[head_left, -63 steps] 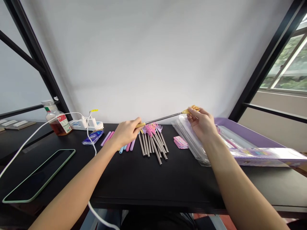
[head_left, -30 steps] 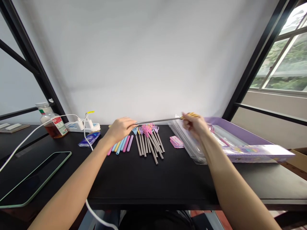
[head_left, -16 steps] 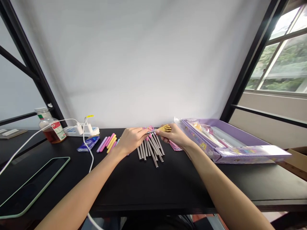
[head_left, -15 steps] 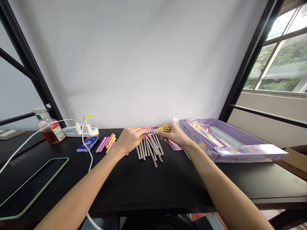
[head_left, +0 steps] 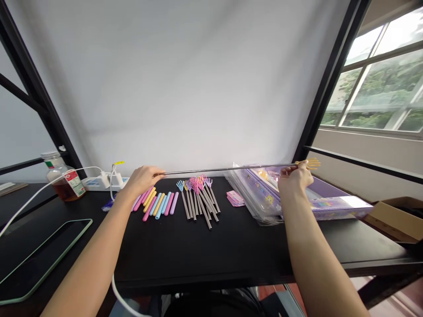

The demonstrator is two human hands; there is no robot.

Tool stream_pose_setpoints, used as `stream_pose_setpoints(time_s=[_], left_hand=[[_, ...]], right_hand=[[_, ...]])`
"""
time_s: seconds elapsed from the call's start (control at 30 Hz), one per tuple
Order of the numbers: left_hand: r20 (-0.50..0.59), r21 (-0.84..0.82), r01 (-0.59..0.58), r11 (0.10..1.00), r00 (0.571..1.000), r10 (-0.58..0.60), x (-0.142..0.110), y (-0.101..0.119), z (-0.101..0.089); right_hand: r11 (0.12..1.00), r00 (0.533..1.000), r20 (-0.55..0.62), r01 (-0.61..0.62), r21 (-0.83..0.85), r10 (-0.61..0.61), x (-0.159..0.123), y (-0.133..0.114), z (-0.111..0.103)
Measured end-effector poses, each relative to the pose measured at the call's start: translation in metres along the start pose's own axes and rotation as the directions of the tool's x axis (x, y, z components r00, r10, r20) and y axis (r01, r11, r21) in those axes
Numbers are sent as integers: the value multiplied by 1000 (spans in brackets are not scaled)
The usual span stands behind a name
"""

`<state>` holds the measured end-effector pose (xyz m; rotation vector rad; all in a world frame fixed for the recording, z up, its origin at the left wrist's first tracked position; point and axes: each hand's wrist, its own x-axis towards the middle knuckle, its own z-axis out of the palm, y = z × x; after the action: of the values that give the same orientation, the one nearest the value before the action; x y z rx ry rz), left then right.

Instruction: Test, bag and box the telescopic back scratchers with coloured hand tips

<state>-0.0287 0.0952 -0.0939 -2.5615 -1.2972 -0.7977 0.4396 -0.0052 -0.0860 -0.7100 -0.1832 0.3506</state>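
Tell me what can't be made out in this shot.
Head view:
Near end of the metal rod: covered by the left hand.
Blue packet: partly behind the left forearm.
Phone: cut off by the left edge.
Cardboard box: cut off by the right edge.
Print on the pink cards: too small to read.

Left hand (head_left: 142, 178) and right hand (head_left: 295, 179) bare, forearms (head_left: 102, 246) too; black clothing (head_left: 205, 306) (partly hidden) shows below.
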Motion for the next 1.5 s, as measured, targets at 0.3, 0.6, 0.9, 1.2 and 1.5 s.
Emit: stream_pose_setpoints(time_s=[0.3,0.6,0.9,1.2,1.5], left_hand=[[-110,-101,-312,945,947,301,10,64,23],[-154,-32,-429,903,895,419,-3,112,50],[21,-137,-136,981,990,140,11,63,22],[34,-8,107,994,994,-107,-4,-6,-1],[-40,-115,-41,993,999,36,-2,3,12]], right_hand=[[936,743,596,-121,-329,306,-69,50,22],[832,188,847,175,-526,496,-144,69,21],[957,857,459,-121,-265,235,-69,49,30],[998,984,-170,-44,47,51,-9,6,1],[998,1000,-5,-13,67,13,-8,14,4]])
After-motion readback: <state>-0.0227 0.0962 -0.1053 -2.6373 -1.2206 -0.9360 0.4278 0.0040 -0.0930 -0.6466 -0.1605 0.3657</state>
